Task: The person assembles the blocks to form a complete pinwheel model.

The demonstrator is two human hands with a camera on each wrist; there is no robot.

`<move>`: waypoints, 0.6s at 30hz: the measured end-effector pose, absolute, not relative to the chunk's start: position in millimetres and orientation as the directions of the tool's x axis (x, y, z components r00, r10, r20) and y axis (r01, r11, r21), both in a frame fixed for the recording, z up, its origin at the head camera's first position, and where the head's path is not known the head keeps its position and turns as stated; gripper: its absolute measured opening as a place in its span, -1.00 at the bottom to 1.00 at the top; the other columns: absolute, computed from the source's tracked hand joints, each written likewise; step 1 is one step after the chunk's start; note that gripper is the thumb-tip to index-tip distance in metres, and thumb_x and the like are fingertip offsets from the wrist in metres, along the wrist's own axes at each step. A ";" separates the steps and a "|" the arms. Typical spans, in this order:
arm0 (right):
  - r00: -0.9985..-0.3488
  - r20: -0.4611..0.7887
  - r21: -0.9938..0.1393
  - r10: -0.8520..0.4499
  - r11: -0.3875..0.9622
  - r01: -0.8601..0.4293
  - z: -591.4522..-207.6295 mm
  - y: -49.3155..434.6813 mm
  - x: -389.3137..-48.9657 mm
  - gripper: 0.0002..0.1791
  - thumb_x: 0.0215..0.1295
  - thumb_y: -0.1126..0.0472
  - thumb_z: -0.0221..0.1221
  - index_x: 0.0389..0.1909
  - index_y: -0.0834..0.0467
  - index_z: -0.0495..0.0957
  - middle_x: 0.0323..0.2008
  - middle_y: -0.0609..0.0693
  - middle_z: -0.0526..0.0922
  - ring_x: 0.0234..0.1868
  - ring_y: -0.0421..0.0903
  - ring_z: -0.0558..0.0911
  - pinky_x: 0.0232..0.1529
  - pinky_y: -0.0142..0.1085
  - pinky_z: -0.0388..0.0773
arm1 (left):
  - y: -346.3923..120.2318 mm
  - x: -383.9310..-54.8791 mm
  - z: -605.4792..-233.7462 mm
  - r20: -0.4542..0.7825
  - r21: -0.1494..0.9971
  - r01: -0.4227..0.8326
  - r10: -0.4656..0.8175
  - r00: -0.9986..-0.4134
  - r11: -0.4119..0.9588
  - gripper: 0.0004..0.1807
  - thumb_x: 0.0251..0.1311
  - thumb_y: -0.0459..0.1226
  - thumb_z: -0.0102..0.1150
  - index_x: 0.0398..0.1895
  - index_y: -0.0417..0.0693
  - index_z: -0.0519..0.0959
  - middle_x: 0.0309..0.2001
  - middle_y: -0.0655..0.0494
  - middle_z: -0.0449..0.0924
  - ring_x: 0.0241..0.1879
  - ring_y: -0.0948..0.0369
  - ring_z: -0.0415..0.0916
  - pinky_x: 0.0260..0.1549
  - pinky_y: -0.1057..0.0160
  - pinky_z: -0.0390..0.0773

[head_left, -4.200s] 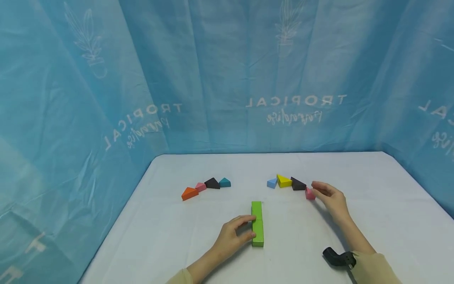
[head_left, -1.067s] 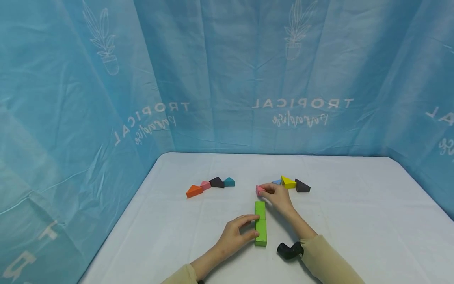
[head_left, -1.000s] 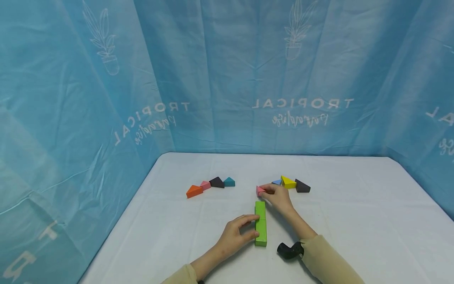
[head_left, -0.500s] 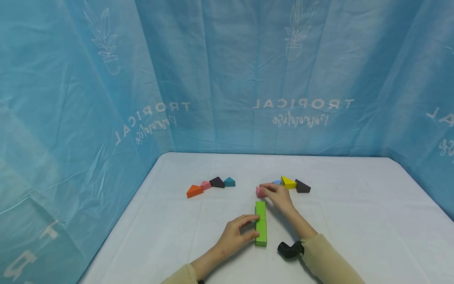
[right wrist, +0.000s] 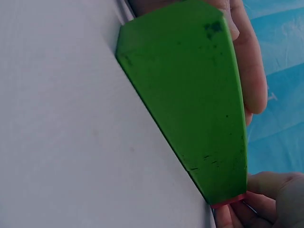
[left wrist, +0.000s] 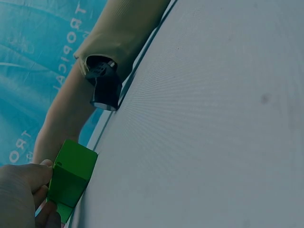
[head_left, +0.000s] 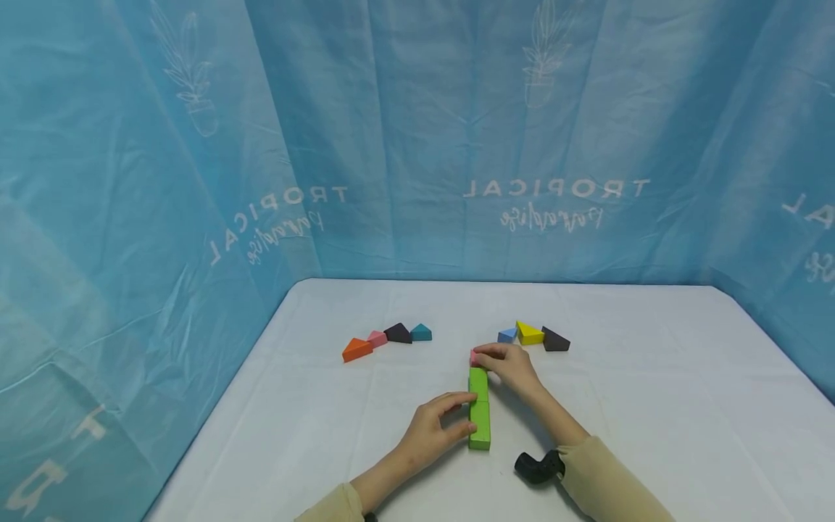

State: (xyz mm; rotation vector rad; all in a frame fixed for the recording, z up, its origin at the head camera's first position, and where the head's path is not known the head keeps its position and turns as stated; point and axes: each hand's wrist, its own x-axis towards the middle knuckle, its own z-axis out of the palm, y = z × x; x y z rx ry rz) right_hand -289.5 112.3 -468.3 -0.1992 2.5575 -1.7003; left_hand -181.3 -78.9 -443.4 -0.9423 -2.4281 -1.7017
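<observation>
Two green blocks (head_left: pixel 479 424) lie end to end on the white table, forming a line away from the person. My left hand (head_left: pixel 424 438) rests thumb and fingertips against their left side; the left wrist view shows the fingers along one face of the green block (left wrist: pixel 73 166), not around it. Beyond the far end, my right hand (head_left: pixel 512 370) pinches a small pink block (head_left: pixel 473 357) between thumb and fingers, which cover much of it. In the right wrist view a strip of pink block (right wrist: pixel 230 200) meets the green end face.
At the back left sit an orange block (head_left: pixel 356 350), a pink block (head_left: pixel 377 338), a black block (head_left: pixel 399 333) and a teal block (head_left: pixel 421 332). Back right are a blue block (head_left: pixel 507 336), a yellow block (head_left: pixel 530 333) and a black block (head_left: pixel 556 339). Blue curtains surround the table.
My right hand has carried the pink block from the right-hand group leftward, then drawn it nearer, against the far green end. The left hand keeps its place at the green blocks.
</observation>
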 end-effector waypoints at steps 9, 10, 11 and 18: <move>-0.988 0.023 -0.910 -0.155 0.406 -0.085 -464.9 110.5 -282.6 -0.77 0.25 0.13 0.23 -0.13 0.12 0.68 -0.21 -0.06 0.69 -0.20 -0.14 0.61 -0.10 -0.14 0.54 | -79.8 -182.4 -443.1 0.356 0.842 0.491 0.454 -0.816 0.223 -0.55 0.13 -0.42 0.26 0.10 -0.37 0.47 0.08 -0.17 0.51 0.14 -0.03 0.42 0.13 0.18 0.42; -0.987 0.020 -0.911 -0.157 0.403 -0.083 -464.9 110.5 -282.5 -0.77 0.25 0.13 0.23 -0.13 0.12 0.68 -0.20 -0.06 0.69 -0.20 -0.14 0.61 -0.10 -0.14 0.54 | -79.8 -182.6 -443.3 0.355 0.843 0.490 0.454 -0.817 0.221 -0.55 0.13 -0.42 0.26 0.10 -0.37 0.47 0.08 -0.17 0.51 0.14 -0.02 0.41 0.13 0.19 0.41; -0.987 0.016 -0.913 -0.158 0.401 -0.079 -465.1 110.6 -282.3 -0.77 0.25 0.13 0.23 -0.13 0.12 0.68 -0.20 -0.06 0.68 -0.20 -0.14 0.61 -0.10 -0.14 0.54 | -79.8 -182.7 -443.4 0.356 0.844 0.490 0.454 -0.817 0.220 -0.55 0.13 -0.42 0.26 0.10 -0.37 0.47 0.08 -0.17 0.51 0.14 -0.02 0.41 0.13 0.19 0.41; -0.986 0.000 -0.926 -0.166 0.373 -0.063 -465.2 110.6 -278.6 -0.78 0.26 0.17 0.22 -0.13 0.15 0.67 -0.22 -0.05 0.69 -0.22 -0.13 0.63 -0.06 -0.12 0.54 | -79.6 -181.7 -444.4 0.345 0.851 0.478 0.454 -0.822 0.219 -0.55 0.13 -0.42 0.26 0.10 -0.37 0.47 0.08 -0.18 0.51 0.15 -0.02 0.41 0.14 0.20 0.41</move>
